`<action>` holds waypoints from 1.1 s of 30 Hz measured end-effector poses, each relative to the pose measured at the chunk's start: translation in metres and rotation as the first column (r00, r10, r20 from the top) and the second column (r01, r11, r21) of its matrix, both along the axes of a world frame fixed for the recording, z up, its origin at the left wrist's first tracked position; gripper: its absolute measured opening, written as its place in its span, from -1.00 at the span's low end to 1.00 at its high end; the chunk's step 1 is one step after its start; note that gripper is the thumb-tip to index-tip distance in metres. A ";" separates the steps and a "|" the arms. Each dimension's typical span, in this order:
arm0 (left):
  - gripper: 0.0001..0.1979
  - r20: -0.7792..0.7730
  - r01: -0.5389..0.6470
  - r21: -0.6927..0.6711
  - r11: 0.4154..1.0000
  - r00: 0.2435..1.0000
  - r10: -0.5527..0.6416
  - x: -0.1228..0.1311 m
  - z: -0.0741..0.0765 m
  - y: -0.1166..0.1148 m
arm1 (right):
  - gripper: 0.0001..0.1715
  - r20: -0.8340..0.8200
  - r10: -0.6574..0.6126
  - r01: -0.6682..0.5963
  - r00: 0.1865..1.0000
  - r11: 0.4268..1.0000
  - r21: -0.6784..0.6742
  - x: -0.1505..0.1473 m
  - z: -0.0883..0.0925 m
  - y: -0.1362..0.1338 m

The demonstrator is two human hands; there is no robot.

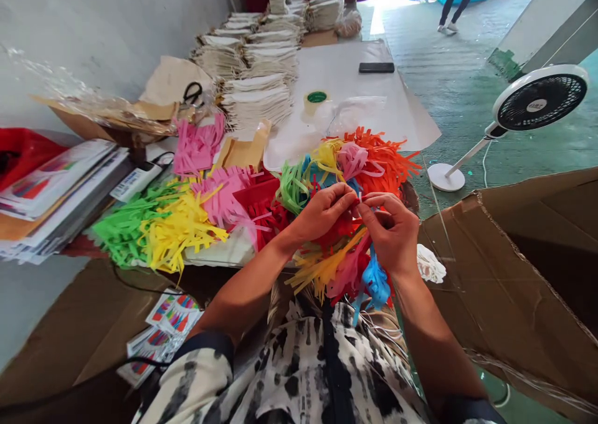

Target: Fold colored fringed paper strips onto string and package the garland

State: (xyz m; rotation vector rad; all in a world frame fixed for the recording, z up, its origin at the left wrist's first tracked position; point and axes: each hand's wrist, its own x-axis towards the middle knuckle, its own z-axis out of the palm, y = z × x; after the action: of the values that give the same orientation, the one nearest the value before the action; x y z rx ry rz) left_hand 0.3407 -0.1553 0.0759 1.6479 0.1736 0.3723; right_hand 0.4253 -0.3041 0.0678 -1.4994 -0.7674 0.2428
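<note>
My left hand [327, 211] and my right hand [392, 228] meet at the table's near edge, fingertips pinched close together. Between them shows a bit of red paper, the top of a red paper tassel [337, 232] that hangs partly hidden behind the hands. A small white strip [360, 197] stands up at my right fingertips. Below the hands, yellow [322, 263] and blue paper tassels [376, 281] hang over my lap. Just beyond lie green [292, 187] and orange paper tassels [385, 162].
Green [124, 228], yellow [180, 225] and pink fringed paper [199, 144] lies to the left. Farther back are stacks of white bundles [256, 100], a tape roll [316, 100], scissors [192, 93] and a phone [376, 68]. A fan [539, 100] and cardboard box [467, 249] stand right. A person's legs [458, 4] show behind.
</note>
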 end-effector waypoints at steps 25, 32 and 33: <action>-0.62 0.064 -0.131 0.264 0.956 0.991 0.118 -0.002 -0.004 -0.003 | -0.77 -0.053 0.045 -0.049 0.998 0.995 -0.091 0.004 0.001 -0.002; -0.69 0.098 -0.143 0.319 0.937 0.988 0.117 -0.005 -0.003 -0.009 | -0.76 -0.049 0.028 -0.032 0.998 0.995 -0.094 0.006 -0.003 -0.002; -0.70 0.107 -0.141 0.312 0.939 0.988 0.113 -0.005 -0.003 -0.010 | -0.76 -0.047 0.029 -0.033 0.998 0.995 -0.091 0.006 -0.003 -0.003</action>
State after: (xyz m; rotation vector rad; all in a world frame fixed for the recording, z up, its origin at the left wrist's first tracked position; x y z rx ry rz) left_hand 0.3355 -0.1648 0.0734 1.9409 0.1606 0.5951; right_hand 0.4314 -0.3067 0.0644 -1.5640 -0.7520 0.3386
